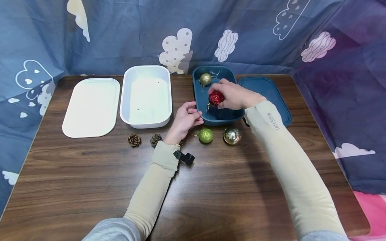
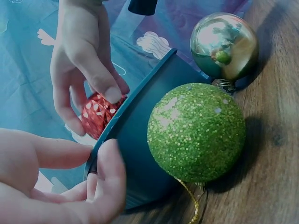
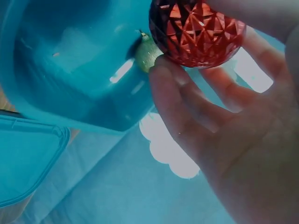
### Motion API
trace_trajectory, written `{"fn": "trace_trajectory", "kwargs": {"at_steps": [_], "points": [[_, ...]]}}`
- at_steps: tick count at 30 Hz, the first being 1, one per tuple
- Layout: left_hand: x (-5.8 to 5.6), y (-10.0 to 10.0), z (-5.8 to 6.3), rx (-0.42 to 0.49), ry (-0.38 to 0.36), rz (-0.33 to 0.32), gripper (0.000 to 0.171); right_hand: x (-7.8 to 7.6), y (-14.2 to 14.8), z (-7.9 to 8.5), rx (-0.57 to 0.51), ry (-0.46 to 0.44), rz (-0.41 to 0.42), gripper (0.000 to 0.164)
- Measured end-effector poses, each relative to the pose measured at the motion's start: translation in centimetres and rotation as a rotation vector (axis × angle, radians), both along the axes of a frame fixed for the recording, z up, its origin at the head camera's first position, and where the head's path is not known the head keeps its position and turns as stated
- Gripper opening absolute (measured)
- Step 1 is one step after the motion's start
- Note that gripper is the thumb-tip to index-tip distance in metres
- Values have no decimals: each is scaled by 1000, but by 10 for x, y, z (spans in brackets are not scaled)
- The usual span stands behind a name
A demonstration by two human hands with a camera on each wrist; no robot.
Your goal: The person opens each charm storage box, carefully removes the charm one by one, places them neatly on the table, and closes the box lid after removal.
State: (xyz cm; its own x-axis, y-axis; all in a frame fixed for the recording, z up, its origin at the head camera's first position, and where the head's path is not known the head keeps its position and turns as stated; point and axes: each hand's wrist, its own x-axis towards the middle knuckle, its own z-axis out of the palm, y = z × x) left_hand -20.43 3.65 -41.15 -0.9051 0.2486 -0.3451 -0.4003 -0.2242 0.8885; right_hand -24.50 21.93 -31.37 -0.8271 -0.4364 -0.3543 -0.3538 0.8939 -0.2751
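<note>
On the wooden surface (image 1: 90, 167), a white lid (image 1: 91, 107) is lying at far left; beside it a white box (image 1: 146, 100) is standing, with two pine cones (image 1: 134, 140) resting near its front. The left hand (image 1: 185, 122) is pinching the near-left rim of a blue box (image 1: 221, 121). A gold ball (image 1: 205, 79) is resting inside, toward the back, while a green glitter ball (image 1: 206, 136) is lying in front. The right hand (image 1: 232, 95) is grasping a faceted red ball (image 1: 216, 98) within the blue box's outline; whether it is touching the bottom cannot be told. A shiny ball (image 1: 232, 136) is lying right of the green one, and a blue lid (image 1: 263, 86) is lying at far right, partly behind the right forearm.
</note>
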Motion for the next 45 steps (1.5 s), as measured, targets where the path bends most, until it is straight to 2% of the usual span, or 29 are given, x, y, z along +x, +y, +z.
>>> {"fn": "trace_trajectory", "kwargs": {"at_steps": [6, 20, 28, 36, 45], "points": [[1, -1, 0, -80, 28, -14, 54, 8, 12, 3, -61, 49, -34, 52], [1, -2, -2, -14, 20, 13, 54, 36, 30, 0, -308, 194, -126, 56], [1, 0, -3, 1, 10, 22, 55, 61, 40, 0, -461, 277, -216, 57], [2, 1, -2, 4, 10, 23, 55, 86, 51, -4, -542, 377, -306, 59], [2, 1, -2, 18, 25, 25, 55, 104, 68, -9, -577, 419, -424, 64]]}}
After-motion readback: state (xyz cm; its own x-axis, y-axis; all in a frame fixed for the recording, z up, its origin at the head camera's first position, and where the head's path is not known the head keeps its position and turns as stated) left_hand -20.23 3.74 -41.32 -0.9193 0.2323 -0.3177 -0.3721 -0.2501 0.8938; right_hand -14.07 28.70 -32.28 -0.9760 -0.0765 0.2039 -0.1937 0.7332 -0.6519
